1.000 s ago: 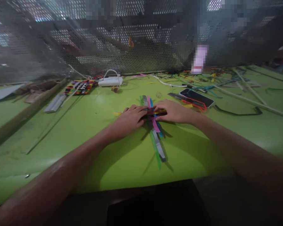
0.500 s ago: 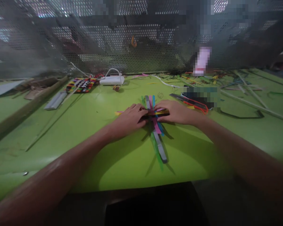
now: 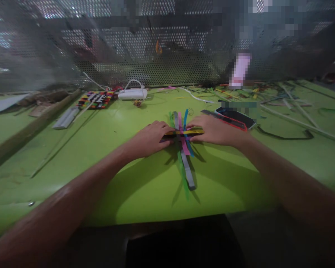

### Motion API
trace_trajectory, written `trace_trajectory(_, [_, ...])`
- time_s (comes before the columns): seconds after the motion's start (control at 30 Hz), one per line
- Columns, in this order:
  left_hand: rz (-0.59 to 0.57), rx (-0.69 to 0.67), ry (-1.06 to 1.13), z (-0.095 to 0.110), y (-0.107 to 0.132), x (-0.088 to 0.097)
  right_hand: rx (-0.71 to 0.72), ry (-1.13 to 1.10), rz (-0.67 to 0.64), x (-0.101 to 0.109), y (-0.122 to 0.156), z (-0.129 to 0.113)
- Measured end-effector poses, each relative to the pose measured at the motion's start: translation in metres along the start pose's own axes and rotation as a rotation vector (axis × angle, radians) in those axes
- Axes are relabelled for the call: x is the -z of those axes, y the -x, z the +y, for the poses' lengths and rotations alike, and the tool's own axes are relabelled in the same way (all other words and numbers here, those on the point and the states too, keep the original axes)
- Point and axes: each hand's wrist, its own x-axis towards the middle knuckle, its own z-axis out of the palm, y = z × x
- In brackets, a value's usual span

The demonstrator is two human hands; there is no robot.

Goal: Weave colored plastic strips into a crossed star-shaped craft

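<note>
Several coloured strips cross each other in a small woven piece in front of me. A grey strip [image 3: 188,169], a green strip [image 3: 182,169], a pink strip [image 3: 185,147] and a blue strip [image 3: 185,119] run away from me. Across them lies a yellow strip [image 3: 194,131], with dark and purple strips beside it. My left hand [image 3: 147,139] pinches the crosswise strips left of the crossing. On the right, my right hand [image 3: 217,130] has thumb and fingers closed around their other ends, close to the blue strip. The strip ends inside both hands are hidden.
Beyond my right hand lie a red-edged cutter [image 3: 237,122] and a phone [image 3: 249,117]. Further back are a white power strip [image 3: 132,94], a multicoloured woven piece [image 3: 93,100] and scattered strips. A long wooden pole [image 3: 30,130] lies left on the green table [image 3: 226,193].
My right hand has shifted slightly right along the crosswise strips. The blue strip's far end now leans to the right, apart from the pink one. My left hand has moved slightly left.
</note>
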Motion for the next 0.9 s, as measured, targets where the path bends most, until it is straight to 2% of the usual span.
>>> trace_trajectory(0.53, [0.047, -0.005, 0.023, -0.003, -0.002, -0.004, -0.046, 0.002, -0.036, -0.004, -0.001, -0.009])
trace_trajectory(0.9, [0.146, -0.074, 0.092, -0.011, -0.006, -0.017, 0.026, -0.003, 0.007, -0.010, -0.001, 0.005])
